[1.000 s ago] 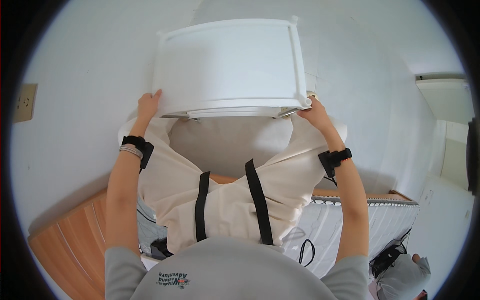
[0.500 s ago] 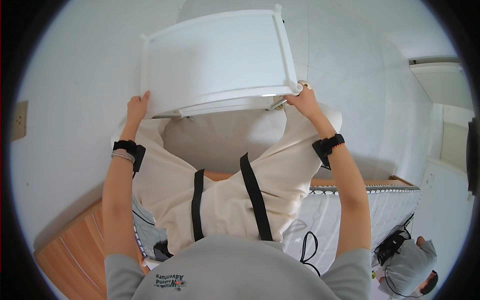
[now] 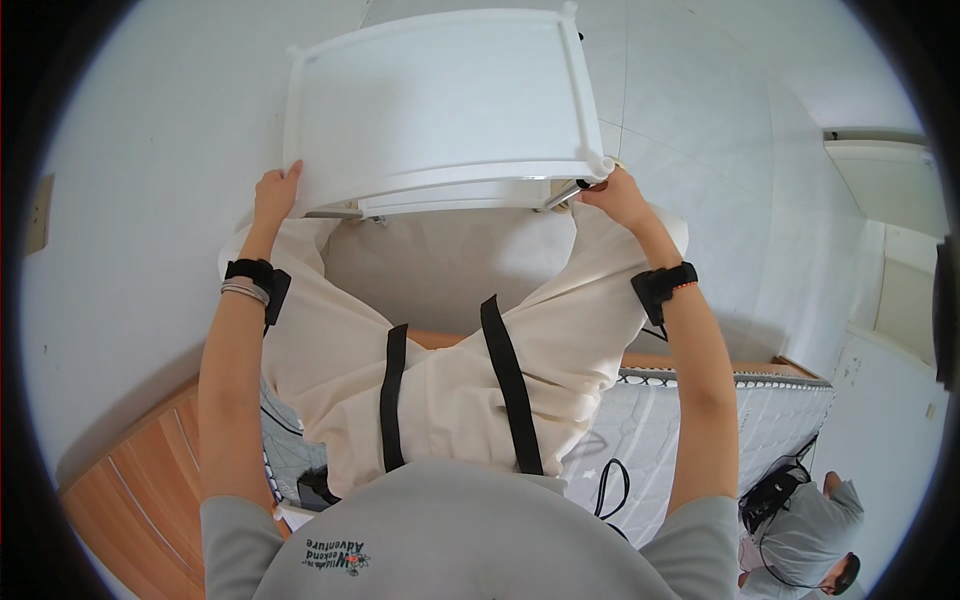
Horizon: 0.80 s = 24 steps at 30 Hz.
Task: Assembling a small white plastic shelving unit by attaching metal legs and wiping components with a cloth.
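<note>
A white tiered shelf rack (image 3: 445,100) with a flat top panel and raised rims stands between and beyond my knees. My left hand (image 3: 276,194) grips its near left corner, thumb on the rim and the other fingers hidden at the side. At the near right corner, my right hand (image 3: 620,198) is closed around the rack just below the rounded corner knob. A silver metal post (image 3: 566,194) shows beside those fingers, under the top panel. Part of a lower white tier (image 3: 455,197) is visible beneath the near rim.
I sit on a bed edge with a patterned mattress (image 3: 720,425). A wooden panel (image 3: 150,480) lies to the left, by the wall with a socket (image 3: 40,213). A black cable loop (image 3: 613,487) rests on the mattress. Another person (image 3: 810,530) is at the lower right.
The rack sits slightly higher and further right in the picture. My right hand has moved slightly right with its corner, and more of the metal post shows. Both hands keep their hold.
</note>
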Each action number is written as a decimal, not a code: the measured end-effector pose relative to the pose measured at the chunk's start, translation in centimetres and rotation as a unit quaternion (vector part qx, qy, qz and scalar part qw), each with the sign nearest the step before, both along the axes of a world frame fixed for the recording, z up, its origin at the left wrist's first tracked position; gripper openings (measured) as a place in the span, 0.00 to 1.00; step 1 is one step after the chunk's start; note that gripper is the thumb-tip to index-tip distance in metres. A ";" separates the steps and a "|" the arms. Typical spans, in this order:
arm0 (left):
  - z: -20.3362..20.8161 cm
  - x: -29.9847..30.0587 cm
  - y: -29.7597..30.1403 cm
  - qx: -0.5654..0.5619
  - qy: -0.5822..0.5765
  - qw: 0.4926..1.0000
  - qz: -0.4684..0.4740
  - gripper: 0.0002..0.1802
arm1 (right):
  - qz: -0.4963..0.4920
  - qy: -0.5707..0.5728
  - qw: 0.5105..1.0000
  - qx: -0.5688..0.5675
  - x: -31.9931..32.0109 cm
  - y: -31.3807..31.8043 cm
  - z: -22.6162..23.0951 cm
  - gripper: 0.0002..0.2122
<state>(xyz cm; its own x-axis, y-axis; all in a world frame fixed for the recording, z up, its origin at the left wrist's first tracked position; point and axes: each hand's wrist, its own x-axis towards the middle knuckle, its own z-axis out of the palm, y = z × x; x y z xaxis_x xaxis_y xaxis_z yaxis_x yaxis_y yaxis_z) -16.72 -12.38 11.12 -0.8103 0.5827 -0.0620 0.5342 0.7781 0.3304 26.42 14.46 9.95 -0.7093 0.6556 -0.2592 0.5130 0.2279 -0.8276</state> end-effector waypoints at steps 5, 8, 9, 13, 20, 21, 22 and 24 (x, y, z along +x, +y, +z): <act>-0.4 -0.1 -0.1 -0.013 0.012 1.000 -0.004 0.33 | -0.045 -0.015 0.998 0.038 -0.7 -0.5 -0.3 0.17; 0.0 0.2 -0.1 -0.007 -0.015 1.000 0.011 0.33 | -0.043 -0.039 0.996 0.066 -0.9 -0.9 0.5 0.16; -0.1 0.2 -0.2 -0.007 -0.015 1.000 0.012 0.33 | -0.043 -0.064 0.993 0.087 -1.0 -1.0 0.7 0.15; -0.3 0.1 -0.1 -0.004 -0.012 1.000 0.012 0.32 | -0.054 -0.041 0.993 0.100 -0.7 -0.9 0.2 0.14; -0.1 0.2 -0.1 -0.026 -0.019 0.999 0.021 0.31 | -0.044 -0.034 0.995 0.083 -0.5 -0.9 0.0 0.12; -0.3 0.2 -0.2 -0.025 -0.018 0.999 0.022 0.31 | -0.049 -0.027 0.996 0.075 -0.5 -1.0 -0.1 0.11; -0.3 0.2 -0.3 -0.023 -0.018 0.999 0.022 0.31 | -0.048 -0.027 0.996 0.074 -0.5 -1.0 -0.1 0.11; -0.3 0.2 -0.4 -0.021 -0.017 0.999 0.022 0.31 | -0.036 -0.040 0.996 0.068 -0.5 -1.1 0.1 0.15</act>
